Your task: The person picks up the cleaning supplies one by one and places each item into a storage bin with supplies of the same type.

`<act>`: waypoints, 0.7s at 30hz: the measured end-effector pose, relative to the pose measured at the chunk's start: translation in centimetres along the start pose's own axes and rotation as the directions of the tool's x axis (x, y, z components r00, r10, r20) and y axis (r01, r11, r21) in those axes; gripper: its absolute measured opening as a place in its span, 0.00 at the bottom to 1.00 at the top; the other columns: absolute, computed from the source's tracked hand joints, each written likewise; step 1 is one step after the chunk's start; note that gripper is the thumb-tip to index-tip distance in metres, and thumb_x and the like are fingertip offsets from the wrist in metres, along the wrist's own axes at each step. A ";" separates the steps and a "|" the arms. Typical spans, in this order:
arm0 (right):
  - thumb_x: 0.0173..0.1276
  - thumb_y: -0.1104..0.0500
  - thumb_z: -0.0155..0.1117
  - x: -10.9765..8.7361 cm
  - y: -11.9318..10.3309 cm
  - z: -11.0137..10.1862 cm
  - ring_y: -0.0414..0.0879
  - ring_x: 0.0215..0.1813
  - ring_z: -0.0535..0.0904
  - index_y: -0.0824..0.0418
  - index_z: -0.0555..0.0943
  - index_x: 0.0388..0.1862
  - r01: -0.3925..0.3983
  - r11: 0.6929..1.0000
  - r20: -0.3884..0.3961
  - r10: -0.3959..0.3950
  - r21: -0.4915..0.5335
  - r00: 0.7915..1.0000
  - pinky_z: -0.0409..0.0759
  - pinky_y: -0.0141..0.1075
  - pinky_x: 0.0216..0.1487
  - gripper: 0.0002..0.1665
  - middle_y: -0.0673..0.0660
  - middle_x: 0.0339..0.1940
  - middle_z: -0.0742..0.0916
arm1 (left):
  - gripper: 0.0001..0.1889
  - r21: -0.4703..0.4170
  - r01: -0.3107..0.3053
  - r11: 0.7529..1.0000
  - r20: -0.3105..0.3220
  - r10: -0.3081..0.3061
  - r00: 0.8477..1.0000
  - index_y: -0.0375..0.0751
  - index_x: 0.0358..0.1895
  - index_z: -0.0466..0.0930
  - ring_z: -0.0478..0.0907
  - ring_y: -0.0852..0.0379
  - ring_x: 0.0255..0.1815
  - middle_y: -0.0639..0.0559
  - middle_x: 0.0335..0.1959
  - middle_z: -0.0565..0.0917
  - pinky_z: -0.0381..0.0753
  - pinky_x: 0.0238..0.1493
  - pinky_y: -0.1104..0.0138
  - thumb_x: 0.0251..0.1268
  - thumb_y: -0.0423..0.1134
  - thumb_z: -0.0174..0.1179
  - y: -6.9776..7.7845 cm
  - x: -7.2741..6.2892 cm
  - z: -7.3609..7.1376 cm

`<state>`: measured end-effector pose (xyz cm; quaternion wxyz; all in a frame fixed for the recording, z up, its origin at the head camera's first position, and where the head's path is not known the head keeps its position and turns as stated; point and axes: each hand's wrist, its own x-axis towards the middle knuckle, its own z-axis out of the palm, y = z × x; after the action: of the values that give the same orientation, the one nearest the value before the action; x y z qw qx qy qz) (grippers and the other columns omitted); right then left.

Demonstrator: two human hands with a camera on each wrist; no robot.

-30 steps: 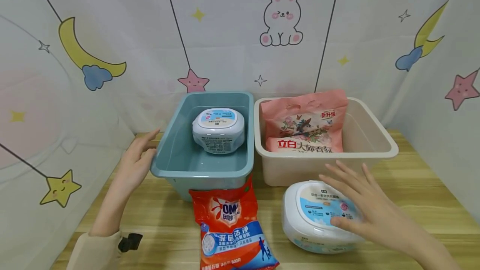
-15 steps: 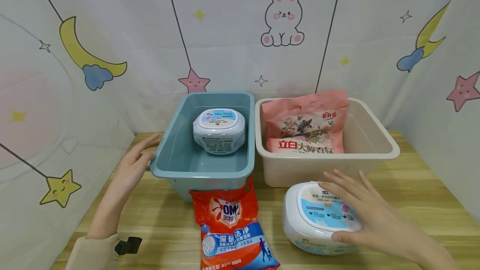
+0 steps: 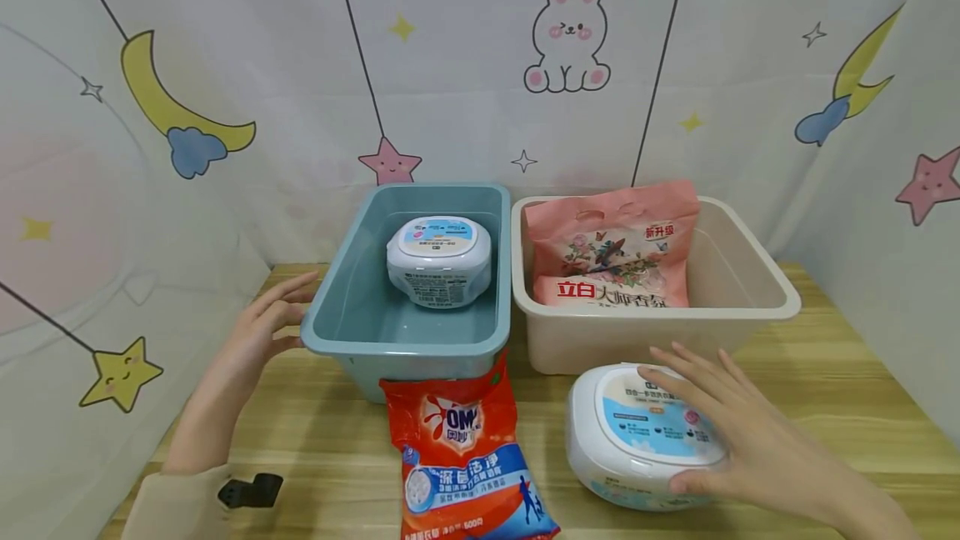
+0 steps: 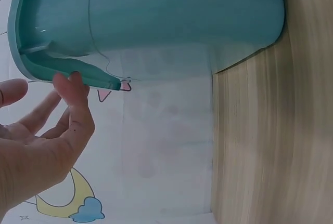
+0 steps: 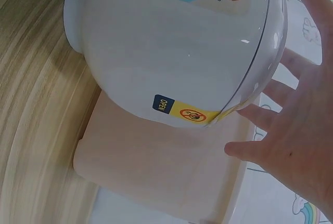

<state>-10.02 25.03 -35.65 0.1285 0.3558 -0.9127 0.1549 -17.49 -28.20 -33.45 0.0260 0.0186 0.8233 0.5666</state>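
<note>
- White cloth (image 3: 465,107) printed with stars, moons and a bunny hangs behind the wood-grain counter (image 3: 330,457)
- Head view: my right hand (image 3: 731,423) is spread wide over the right side of the white tub (image 3: 637,440), which sits on the counter in front of the cream bin (image 3: 637,344); my left hand (image 3: 258,327) is beside the blue bin (image 3: 405,349), fingers relaxed
- A second tub (image 3: 441,261) sits inside the blue bin, a pink bag (image 3: 611,248) leans in the cream one, and a red bag (image 3: 465,457) lies in front
- Left wrist view: my fingers bend loosely at the blue bin's rim; I can't tell if they touch it
- Right wrist view: my splayed fingers are at the white tub's lid edge, contact unclear
</note>
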 end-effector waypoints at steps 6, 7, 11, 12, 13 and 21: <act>0.38 0.29 0.74 -0.1 0.1 0.1 0.37 0.80 0.41 0.48 0.62 0.74 -0.020 1.000 0.015 0.020 0.002 1.000 0.24 0.25 0.75 0.64 0.51 0.78 0.60 | 0.26 -0.160 0.005 0.987 0.057 0.005 0.998 0.51 0.73 0.60 0.78 0.67 0.43 0.66 0.53 0.74 0.80 0.40 0.67 0.73 0.39 0.47 -0.2 0.3 -0.4; 0.38 0.29 0.74 -0.1 0.1 0.1 0.37 0.80 0.40 0.48 0.62 0.74 -0.024 1.000 0.019 0.024 0.002 1.000 0.24 0.25 0.75 0.64 0.51 0.78 0.60 | 0.26 -0.181 0.010 0.983 0.064 0.001 0.998 0.50 0.73 0.60 0.78 0.67 0.42 0.66 0.53 0.75 0.80 0.39 0.67 0.73 0.39 0.47 -0.2 0.3 -0.4; 0.37 0.28 0.74 0.0 0.2 0.3 0.36 0.80 0.39 0.46 0.61 0.74 -0.047 0.999 0.037 0.047 -0.006 0.998 0.23 0.25 0.74 0.65 0.50 0.78 0.60 | 0.26 -0.232 0.012 0.973 0.091 0.010 0.996 0.49 0.72 0.61 0.79 0.68 0.44 0.67 0.53 0.77 0.80 0.40 0.67 0.73 0.37 0.47 -0.2 0.4 -0.4; 0.37 0.28 0.74 0.0 0.2 0.3 0.36 0.80 0.38 0.46 0.60 0.75 -0.049 0.999 0.041 0.049 -0.006 0.998 0.23 0.25 0.74 0.65 0.50 0.79 0.59 | 0.26 -0.244 0.009 0.970 0.100 0.016 0.995 0.47 0.73 0.60 0.79 0.68 0.45 0.66 0.53 0.77 0.80 0.40 0.67 0.73 0.36 0.47 -0.3 0.4 -0.4; 0.37 0.28 0.74 0.0 0.2 0.3 0.37 0.80 0.38 0.46 0.60 0.75 -0.050 0.999 0.044 0.050 -0.005 0.998 0.23 0.25 0.74 0.65 0.50 0.79 0.59 | 0.26 -0.254 0.008 0.967 0.110 0.021 0.994 0.47 0.73 0.60 0.78 0.68 0.46 0.66 0.54 0.76 0.80 0.41 0.67 0.73 0.36 0.47 -0.3 0.4 -0.5; 0.35 0.28 0.74 0.1 -0.1 0.3 0.34 0.80 0.36 0.48 0.60 0.75 -0.027 1.000 0.053 0.027 -0.011 0.998 0.23 0.24 0.74 0.66 0.51 0.79 0.58 | 0.26 -0.358 -0.003 0.934 0.180 0.072 0.981 0.47 0.73 0.58 0.81 0.65 0.46 0.60 0.53 0.77 0.82 0.45 0.67 0.74 0.34 0.46 -1.2 0.4 -0.8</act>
<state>-10.11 24.82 -35.85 0.1037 0.3467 -0.9213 0.1423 -17.89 -29.35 -34.26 0.0964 0.0833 0.7003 0.7023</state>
